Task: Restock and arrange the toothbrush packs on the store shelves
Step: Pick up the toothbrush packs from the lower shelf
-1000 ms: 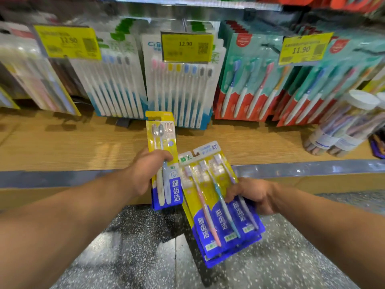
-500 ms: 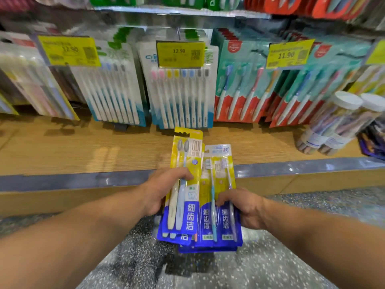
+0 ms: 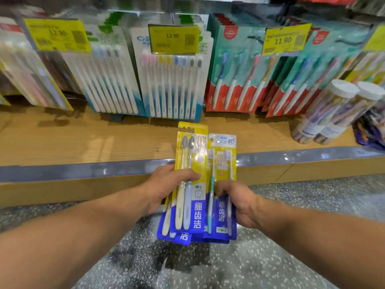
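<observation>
— Gathering is what seems to be under way: the packs [image 3: 205, 184] are held together as one stack, in the air just in front of the shelf [image 3: 83, 140].

— And the grip?

— The left hand [image 3: 166, 188] is curled round the front pack [image 3: 190, 180], thumb laid across its face. The right hand [image 3: 239, 203] is wrapped round the stack's right edge. Squaring before placement is the likely reason, since the lower corners are fanned out unevenly.

— Which way are they pointed?

— The long axis is kept nearly upright, hang-tabs and bristles toward the shelf, blue bottoms toward the floor [image 3: 208, 268].

— Beyond them?

— White packs [image 3: 173, 80] and red packs [image 3: 235, 76] are hung behind price tags [image 3: 174, 39]. Tubs [image 3: 333, 109] are leaned at the right.
</observation>
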A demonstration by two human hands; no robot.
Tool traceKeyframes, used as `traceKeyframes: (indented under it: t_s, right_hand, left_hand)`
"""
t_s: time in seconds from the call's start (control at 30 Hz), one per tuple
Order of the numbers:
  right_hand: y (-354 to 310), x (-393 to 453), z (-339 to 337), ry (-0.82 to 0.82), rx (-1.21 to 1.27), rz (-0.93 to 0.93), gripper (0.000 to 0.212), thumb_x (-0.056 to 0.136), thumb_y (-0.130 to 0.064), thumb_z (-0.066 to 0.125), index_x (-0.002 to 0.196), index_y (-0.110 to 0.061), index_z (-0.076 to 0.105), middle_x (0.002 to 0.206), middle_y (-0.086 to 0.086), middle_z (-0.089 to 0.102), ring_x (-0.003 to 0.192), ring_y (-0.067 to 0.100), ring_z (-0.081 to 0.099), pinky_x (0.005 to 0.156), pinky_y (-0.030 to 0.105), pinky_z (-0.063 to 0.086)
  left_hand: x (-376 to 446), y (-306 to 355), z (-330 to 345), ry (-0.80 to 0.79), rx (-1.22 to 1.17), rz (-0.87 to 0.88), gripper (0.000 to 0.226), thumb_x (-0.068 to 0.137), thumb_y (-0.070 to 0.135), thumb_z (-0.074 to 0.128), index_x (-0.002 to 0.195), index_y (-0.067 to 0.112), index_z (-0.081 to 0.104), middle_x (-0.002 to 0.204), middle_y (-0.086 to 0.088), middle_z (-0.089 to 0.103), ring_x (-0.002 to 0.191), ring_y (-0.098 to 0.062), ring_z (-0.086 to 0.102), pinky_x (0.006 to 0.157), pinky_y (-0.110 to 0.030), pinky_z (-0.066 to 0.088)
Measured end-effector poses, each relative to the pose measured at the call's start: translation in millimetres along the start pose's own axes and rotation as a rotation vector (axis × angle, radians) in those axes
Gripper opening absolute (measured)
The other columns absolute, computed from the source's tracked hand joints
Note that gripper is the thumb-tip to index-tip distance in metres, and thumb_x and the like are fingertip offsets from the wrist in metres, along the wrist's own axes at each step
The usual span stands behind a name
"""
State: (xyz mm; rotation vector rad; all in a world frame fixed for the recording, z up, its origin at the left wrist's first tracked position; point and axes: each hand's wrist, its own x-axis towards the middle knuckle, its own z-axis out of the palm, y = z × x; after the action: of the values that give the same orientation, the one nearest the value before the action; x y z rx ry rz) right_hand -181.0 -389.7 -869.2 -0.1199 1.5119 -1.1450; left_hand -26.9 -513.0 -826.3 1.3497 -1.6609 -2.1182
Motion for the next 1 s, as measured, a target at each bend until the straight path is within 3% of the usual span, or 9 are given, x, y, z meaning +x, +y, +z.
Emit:
traceKeyframes:
  t_s: [0.17,0.3,0.37,0.47,0.57,0.7,0.83,0.93,1.0]
  right_hand:
    - [-8,-7,9,0.021,0.043,-0.014,0.065,0.058,-0.012,0.06,0.121,0.002,0.062,0.115,0.03,0.072,0.096,0.045,0.073,0.094,0.064,0.055]
    - [-21,-11,10,0.011,0.197,-0.065,0.056,0.085,-0.045,0.07,0.129,-0.013,0.063,0.116,0.025,0.074,0.109,0.048,0.07,0.095,0.064,0.054]
    - [-26,-15,9,-0.025,0.254,-0.068,0.076,0.075,-0.064,0.077,0.133,-0.018,0.063,0.121,0.023,0.073,0.109,0.047,0.07,0.098,0.066,0.052]
    - [-30,-25,6,-0.01,0.261,-0.06,0.095,0.059,-0.073,0.083,0.134,-0.018,0.065,0.124,0.022,0.071,0.11,0.047,0.07,0.098,0.066,0.052]
    - [-26,-40,-4,0.043,0.279,-0.024,0.092,0.064,-0.073,0.082,0.137,-0.021,0.063,0.127,0.02,0.071,0.111,0.046,0.07,0.098,0.065,0.052]
    - [-19,-71,-21,0.015,0.303,0.02,0.065,0.093,-0.067,0.053,0.138,-0.021,0.063,0.127,0.018,0.071,0.114,0.04,0.07,0.096,0.057,0.057]
    - [-29,-115,-25,0.072,0.252,0.07,0.059,0.088,-0.061,0.064,0.134,-0.024,0.065,0.124,0.015,0.073,0.107,0.04,0.073,0.093,0.059,0.057]
    - [-48,-152,-26,0.14,0.204,0.088,0.052,0.081,-0.046,0.073,0.126,-0.02,0.069,0.124,0.021,0.072,0.107,0.048,0.071,0.09,0.069,0.055]
    - [-66,-179,-27,0.183,0.184,0.102,0.042,0.085,-0.039,0.071,0.121,-0.017,0.069,0.116,0.022,0.075,0.1,0.047,0.074,0.086,0.067,0.057]
  left_hand:
    - [-3,-1,8,0.011,-0.126,0.025,0.021,0.088,0.013,0.076,0.108,0.009,0.074,0.099,-0.017,0.081,0.092,-0.037,0.078,0.092,-0.051,0.061]
    - [-2,13,18,0.025,-0.179,0.036,0.021,0.086,0.013,0.077,0.107,0.013,0.075,0.102,-0.015,0.081,0.096,-0.037,0.078,0.093,-0.053,0.06]
    - [-4,18,24,0.036,-0.194,0.038,0.022,0.085,0.012,0.078,0.107,0.012,0.075,0.101,-0.015,0.081,0.096,-0.037,0.078,0.091,-0.052,0.061]
    - [-13,19,37,0.059,-0.219,0.011,0.021,0.084,0.011,0.08,0.105,0.013,0.076,0.101,-0.015,0.081,0.097,-0.036,0.078,0.092,-0.052,0.061]
    - [-26,19,49,0.056,-0.22,-0.033,0.019,0.085,0.009,0.079,0.103,0.013,0.076,0.101,-0.014,0.082,0.096,-0.035,0.079,0.089,-0.048,0.062]
    - [-53,28,56,-0.003,-0.181,-0.11,0.027,0.086,0.012,0.078,0.112,0.011,0.073,0.103,-0.015,0.081,0.096,-0.035,0.079,0.092,-0.052,0.061]
    - [-87,51,64,-0.059,-0.185,-0.193,0.033,0.086,0.012,0.078,0.118,0.007,0.07,0.105,-0.02,0.08,0.099,-0.04,0.077,0.093,-0.057,0.06]
    - [-119,83,72,-0.059,-0.189,-0.218,0.017,0.088,0.009,0.075,0.105,0.009,0.072,0.099,-0.019,0.08,0.09,-0.037,0.077,0.092,-0.055,0.061]
    - [-139,107,79,-0.066,-0.189,-0.233,0.004,0.089,0.008,0.072,0.091,0.011,0.072,0.094,-0.017,0.08,0.083,-0.034,0.076,0.091,-0.052,0.061]
